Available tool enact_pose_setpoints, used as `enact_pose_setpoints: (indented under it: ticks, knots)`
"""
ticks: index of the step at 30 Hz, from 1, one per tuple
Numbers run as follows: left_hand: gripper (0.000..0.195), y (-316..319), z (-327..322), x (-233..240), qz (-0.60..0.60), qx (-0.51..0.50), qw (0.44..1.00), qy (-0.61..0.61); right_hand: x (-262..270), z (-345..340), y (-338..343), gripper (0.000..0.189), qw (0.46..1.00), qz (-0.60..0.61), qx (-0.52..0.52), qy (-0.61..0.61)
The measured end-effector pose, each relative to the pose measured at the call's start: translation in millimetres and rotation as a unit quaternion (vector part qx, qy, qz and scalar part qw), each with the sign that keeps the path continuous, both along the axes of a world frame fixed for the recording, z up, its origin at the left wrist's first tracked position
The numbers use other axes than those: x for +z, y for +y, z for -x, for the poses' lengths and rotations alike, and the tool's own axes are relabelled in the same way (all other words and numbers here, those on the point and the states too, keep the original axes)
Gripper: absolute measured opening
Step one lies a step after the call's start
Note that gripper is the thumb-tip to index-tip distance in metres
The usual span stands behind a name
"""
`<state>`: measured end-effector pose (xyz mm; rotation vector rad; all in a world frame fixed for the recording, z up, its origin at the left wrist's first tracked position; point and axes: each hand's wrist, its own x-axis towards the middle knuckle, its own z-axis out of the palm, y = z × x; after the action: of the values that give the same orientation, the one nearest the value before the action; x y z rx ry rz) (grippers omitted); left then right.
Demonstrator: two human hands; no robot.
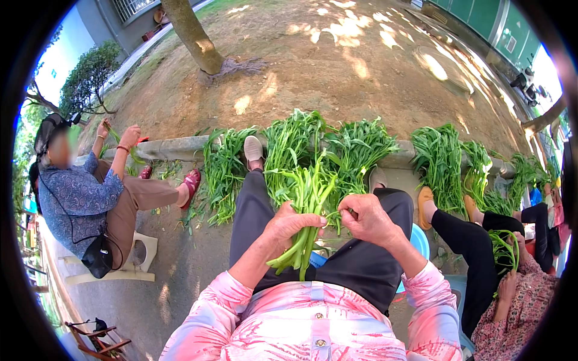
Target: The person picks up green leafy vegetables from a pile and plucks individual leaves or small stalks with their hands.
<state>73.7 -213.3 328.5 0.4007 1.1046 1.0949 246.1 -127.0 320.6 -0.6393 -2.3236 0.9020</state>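
My left hand (293, 225) is closed around a bunch of leafy green stems (311, 189), which look like water spinach. The stems' thick ends point down toward my lap, and their tops fan out away from me. Just right of the bunch, my right hand (372, 221) pinches a thin green sprig (334, 216) between thumb and forefinger; its other fingers are curled in. Beyond my hands, heaps of the same greens (291, 140) lie along a concrete curb (180, 148), between and beside my feet. A blue basin (421, 243) shows partly behind my right forearm.
At left, a person (81, 189) on a pale stool (145, 255) handles greens. Another person (515, 307) at right holds several stems (501, 248). More heaps (437, 167) continue along the curb to the right. A tree trunk (194, 36) rises from the bare soil beyond.
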Motion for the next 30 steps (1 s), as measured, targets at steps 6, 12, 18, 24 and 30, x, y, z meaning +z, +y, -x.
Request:
enact_pose_setpoints:
  ticks: [6, 12, 18, 24, 30]
  knots:
    - [0.029, -4.4, -2.3, 4.7, 0.006, 0.032, 0.999, 0.009, -25.7, 5.8, 7.0, 0.01, 0.968, 0.16, -0.145, 0.127]
    - [0.033, -4.4, 5.2, 3.6, 0.005, 0.01, 1.0, 0.011, -24.7, -5.6, 4.2, 0.007, 0.678, 0.66, -0.085, 0.313]
    - [0.033, -1.9, 2.6, 4.8, -0.006, 0.005, 1.0, 0.004, -20.6, 1.6, -0.3, 0.016, 0.848, 0.497, 0.008, 0.184]
    - [0.032, -0.7, 2.5, 0.1, 0.012, 0.002, 1.0, 0.013, -3.5, -0.5, 0.9, 0.015, 0.917, 0.389, 0.057, 0.072]
    - [0.032, -0.5, 3.7, -3.0, -0.005, -0.022, 1.0, 0.008, 8.6, -1.1, 3.4, 0.014, 0.983, 0.162, 0.085, -0.029]
